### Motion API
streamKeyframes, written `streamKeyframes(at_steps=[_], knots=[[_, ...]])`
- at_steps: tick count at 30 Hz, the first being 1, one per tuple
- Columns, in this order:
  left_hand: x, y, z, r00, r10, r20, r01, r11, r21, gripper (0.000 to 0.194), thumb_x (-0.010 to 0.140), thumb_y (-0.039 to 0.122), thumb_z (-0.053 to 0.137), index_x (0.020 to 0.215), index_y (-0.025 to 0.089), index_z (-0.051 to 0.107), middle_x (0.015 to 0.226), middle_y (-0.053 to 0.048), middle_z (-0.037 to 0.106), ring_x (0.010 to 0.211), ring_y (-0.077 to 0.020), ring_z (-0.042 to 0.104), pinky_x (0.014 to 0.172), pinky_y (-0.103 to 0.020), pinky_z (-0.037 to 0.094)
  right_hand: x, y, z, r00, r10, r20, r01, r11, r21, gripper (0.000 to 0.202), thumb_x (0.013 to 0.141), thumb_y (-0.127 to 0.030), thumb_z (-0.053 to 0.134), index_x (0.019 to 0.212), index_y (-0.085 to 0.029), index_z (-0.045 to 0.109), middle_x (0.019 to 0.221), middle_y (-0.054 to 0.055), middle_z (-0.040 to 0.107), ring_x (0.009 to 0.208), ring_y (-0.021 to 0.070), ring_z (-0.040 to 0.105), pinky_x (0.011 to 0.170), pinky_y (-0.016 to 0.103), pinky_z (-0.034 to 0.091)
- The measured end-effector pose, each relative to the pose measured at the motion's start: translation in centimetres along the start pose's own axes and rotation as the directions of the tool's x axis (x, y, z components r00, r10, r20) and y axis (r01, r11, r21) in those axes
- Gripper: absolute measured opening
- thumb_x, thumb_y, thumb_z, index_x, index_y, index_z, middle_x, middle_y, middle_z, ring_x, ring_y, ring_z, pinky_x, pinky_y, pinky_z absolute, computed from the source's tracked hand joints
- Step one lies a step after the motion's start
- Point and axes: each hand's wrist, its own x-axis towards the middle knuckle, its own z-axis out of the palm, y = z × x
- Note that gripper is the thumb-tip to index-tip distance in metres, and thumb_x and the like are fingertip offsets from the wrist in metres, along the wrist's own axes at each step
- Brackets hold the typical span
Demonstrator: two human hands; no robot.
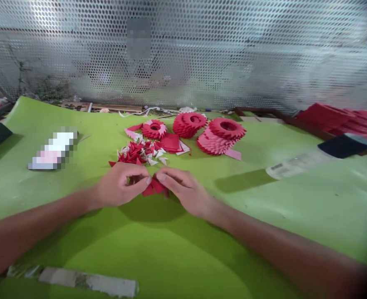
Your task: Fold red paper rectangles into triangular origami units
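Between my two hands is a small piece of folded red paper (154, 187), its lower flaps hanging below my fingertips. My left hand (121, 184) pinches its left side between thumb and fingers. On the right side, the thumb and fingers of my right hand (185, 189) press on the same paper. Just beyond my left hand lies a loose pile of small red and white folded paper triangles (135, 153). Behind the fingertips sits a stack of red paper squares (170, 142), with white sheets showing under it.
Pink and red paper rings (221, 135), (189, 123), (154, 129) stand at the back of the green table (183, 257). A bottle with a dark cap (302, 162) lies right. A phone (54, 149) rests left. More red paper (339, 120) is far right, before a perforated metal panel (202, 50).
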Motion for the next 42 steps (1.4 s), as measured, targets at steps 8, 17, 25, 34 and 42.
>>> streamKeyframes(at_steps=[8, 17, 25, 34, 42], knots=[[-0.11, 0.04, 0.19, 0.997, 0.075, -0.012, -0.071, 0.980, 0.188, 0.033, 0.096, 0.024, 0.048, 0.072, 0.013, 0.068, 0.060, -0.003, 0.066, 0.046, -0.0094, 0.051, 0.042, -0.018, 0.035, 0.08, 0.05, 0.40, 0.997, 0.063, 0.035, -0.065, 0.996, 0.060, 0.027, 0.099, -0.042, 0.053, 0.089, -0.019, 0.063, 0.069, -0.003, 0.054, 0.057, 0.0100, 0.045, 0.051, 0.023, 0.033], [-0.13, 0.20, 0.35, 0.999, 0.038, -0.012, -0.035, 0.976, 0.214, 0.034, 0.097, 0.026, 0.045, 0.072, 0.013, 0.065, 0.057, -0.002, 0.064, 0.044, -0.0092, 0.052, 0.040, -0.017, 0.033, 0.08, -0.08, 0.44, 1.000, 0.025, 0.001, -0.025, 0.999, 0.039, 0.026, 0.099, -0.041, 0.054, 0.090, -0.019, 0.065, 0.073, -0.002, 0.058, 0.060, 0.0107, 0.047, 0.052, 0.023, 0.033], [-0.29, 0.05, 0.41, 1.000, 0.025, 0.013, -0.028, 0.974, 0.225, 0.037, 0.097, 0.026, 0.042, 0.069, 0.014, 0.063, 0.055, -0.002, 0.062, 0.042, -0.0087, 0.050, 0.039, -0.016, 0.032, -0.03, 0.03, 0.65, 1.000, -0.020, -0.013, 0.020, 1.000, 0.003, 0.023, 0.098, -0.037, 0.055, 0.088, -0.019, 0.065, 0.073, -0.002, 0.059, 0.061, 0.0107, 0.047, 0.052, 0.023, 0.033], [-0.18, -0.46, 0.51, 0.996, 0.085, 0.023, -0.088, 0.955, 0.282, 0.038, 0.098, 0.026, 0.043, 0.065, 0.014, 0.059, 0.052, 0.000, 0.059, 0.042, -0.0076, 0.045, 0.041, -0.018, 0.029, -0.04, -0.13, 0.45, 1.000, -0.029, 0.001, 0.029, 0.999, -0.035, 0.022, 0.097, -0.035, 0.055, 0.087, -0.018, 0.065, 0.074, 0.000, 0.061, 0.061, 0.0116, 0.048, 0.052, 0.023, 0.034], [-0.21, -0.32, 0.41, 0.993, 0.114, -0.017, -0.105, 0.959, 0.262, 0.037, 0.094, 0.023, 0.047, 0.058, 0.016, 0.053, 0.049, 0.001, 0.057, 0.041, -0.0074, 0.043, 0.042, -0.019, 0.030, 0.02, -0.36, 0.45, 1.000, -0.019, 0.018, 0.020, 0.998, -0.061, 0.025, 0.098, -0.037, 0.053, 0.089, -0.019, 0.066, 0.074, 0.001, 0.063, 0.060, 0.0123, 0.049, 0.051, 0.024, 0.035]])
